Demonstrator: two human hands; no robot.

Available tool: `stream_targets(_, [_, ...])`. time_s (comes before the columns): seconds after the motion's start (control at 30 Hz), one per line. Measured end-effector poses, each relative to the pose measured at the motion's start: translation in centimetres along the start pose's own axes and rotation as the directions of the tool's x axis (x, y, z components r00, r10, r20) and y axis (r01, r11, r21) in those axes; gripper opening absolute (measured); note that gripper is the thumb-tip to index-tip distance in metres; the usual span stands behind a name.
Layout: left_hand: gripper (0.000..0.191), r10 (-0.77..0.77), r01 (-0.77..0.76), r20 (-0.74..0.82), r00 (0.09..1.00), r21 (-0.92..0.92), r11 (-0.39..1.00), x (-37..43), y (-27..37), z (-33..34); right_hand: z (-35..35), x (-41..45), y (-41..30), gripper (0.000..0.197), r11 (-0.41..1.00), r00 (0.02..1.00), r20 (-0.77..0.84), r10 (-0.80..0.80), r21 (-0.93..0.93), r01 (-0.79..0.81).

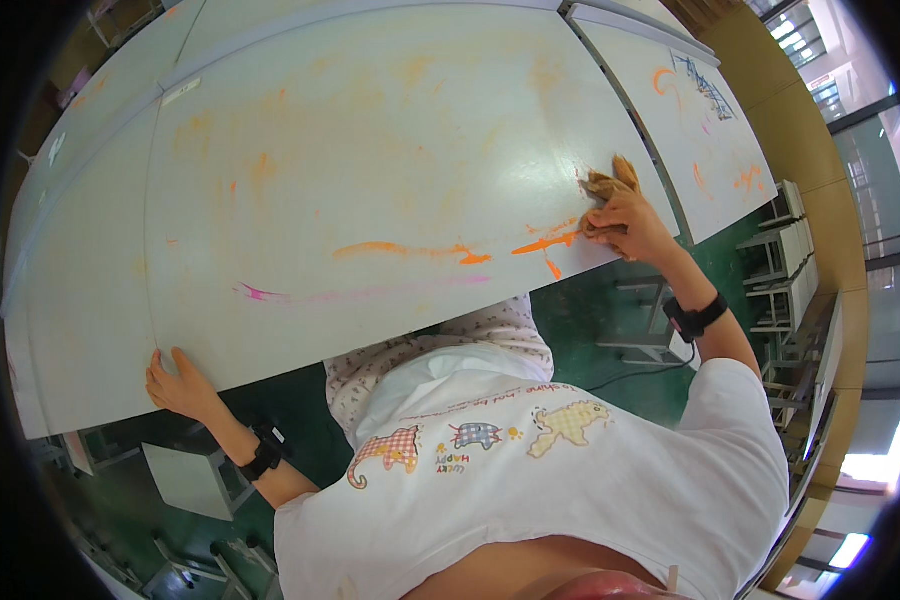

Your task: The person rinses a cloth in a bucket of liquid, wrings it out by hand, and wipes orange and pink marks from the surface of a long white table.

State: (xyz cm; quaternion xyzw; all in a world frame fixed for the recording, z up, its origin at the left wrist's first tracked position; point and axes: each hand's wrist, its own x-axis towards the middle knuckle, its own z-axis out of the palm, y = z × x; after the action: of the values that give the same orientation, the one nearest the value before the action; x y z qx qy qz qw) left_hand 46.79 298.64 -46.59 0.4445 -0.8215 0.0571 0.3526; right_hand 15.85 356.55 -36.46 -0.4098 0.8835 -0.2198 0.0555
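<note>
My right hand (621, 223) grips a bunched brown cloth (606, 185) and presses it on the white tabletop (390, 180), close to its right front edge. Just left of the cloth runs a thick orange paint smear (546, 244). A fainter orange streak (390, 247) lies farther left, and below it a thin pink streak (259, 292). My left hand (180, 382) rests on the near left edge of the tabletop, fingers apart, holding nothing. Pale orange stains spread over the far part of the surface.
A gap separates the tabletop from another paint-marked table (701, 135) on the right. White stools (187, 480) stand on the green floor at lower left, and another stool (649, 349) is under my right arm. A black cable (637, 373) hangs from my right wristband (695, 316).
</note>
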Motion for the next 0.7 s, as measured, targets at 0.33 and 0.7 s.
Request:
stream_targets(0.33, [0.024,0.006,-0.013,-0.07,0.998,-0.1,0.995,0.7,-0.3,0.0,2.3,-1.1,-2.7,0.026,0.989,0.995,-0.1,0.0,-0.15,-0.015])
stream_targets(0.7, [0.026,0.061,-0.07,-0.118,0.991,-0.067,0.995,1.3,-1.1,0.8,4.9,2.2,-5.9,0.023,0.962,0.978,-0.023,-0.208,-0.184,0.2])
